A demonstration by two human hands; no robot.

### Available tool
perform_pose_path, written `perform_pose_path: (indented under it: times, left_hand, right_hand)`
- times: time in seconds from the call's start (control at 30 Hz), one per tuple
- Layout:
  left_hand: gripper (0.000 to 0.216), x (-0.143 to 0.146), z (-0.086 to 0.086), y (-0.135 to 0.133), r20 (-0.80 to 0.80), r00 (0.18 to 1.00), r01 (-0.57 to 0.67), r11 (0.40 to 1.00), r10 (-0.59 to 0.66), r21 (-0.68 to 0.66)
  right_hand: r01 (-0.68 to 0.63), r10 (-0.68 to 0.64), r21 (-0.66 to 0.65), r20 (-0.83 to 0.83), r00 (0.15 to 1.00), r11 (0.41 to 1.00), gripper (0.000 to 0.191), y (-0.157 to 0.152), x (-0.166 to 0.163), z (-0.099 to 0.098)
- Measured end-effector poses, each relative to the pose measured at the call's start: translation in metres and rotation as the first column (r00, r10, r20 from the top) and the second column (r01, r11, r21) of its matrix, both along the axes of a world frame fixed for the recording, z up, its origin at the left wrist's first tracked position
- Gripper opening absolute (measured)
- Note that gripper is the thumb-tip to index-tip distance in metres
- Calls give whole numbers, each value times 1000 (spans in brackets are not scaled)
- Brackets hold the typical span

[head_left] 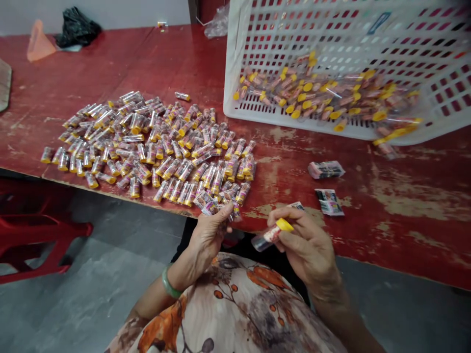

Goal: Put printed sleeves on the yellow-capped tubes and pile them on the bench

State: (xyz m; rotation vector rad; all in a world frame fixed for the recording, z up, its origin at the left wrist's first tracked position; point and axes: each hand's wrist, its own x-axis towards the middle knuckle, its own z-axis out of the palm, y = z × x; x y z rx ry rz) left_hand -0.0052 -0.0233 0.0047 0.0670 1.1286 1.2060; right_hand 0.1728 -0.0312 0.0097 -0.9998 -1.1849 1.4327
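My left hand (208,233), a green bangle (170,284) on its wrist, is closed at the table's front edge. Its thumb and fingers pinch a small printed plastic packet (206,202). In my right hand (307,242) is a clear plastic tube with a yellow cap (270,235), tilted with the cap up and to the right. Dark contents and a printed label show through its wall. Another printed packet (296,205) shows just behind the right fingers; whether they touch it I cannot tell. A large pile of small yellow-capped tubes (147,137) spreads left of my hands.
A white plastic basket (230,73) at the back right contains many bagged yellow-capped pieces. A bundle of packets (326,169) and a loose packet (330,202) lie on the red worn table (279,147). Red stools (40,230) stand at left. A black bag (77,28) is at the back.
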Motion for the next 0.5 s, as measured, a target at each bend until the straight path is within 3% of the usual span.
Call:
perform_pose_path:
  times: [0.13, 0.33, 0.5]
  left_hand:
    - [32, 9, 3, 2, 79, 997, -15, 999, 18, -30]
    - [32, 20, 9, 1, 108, 993, -31, 995, 41, -95]
    - [33, 23, 12, 0, 98, 994, -27, 986, 44, -163]
  right_hand:
    - [63, -66, 146, 16, 998, 987, 19, -14, -4, -3]
    - [209, -245, 326, 74, 967, 922, 24, -19, -9, -8]
    - [200, -296, 475, 135, 946, 857, 35, -24, -6, -24]
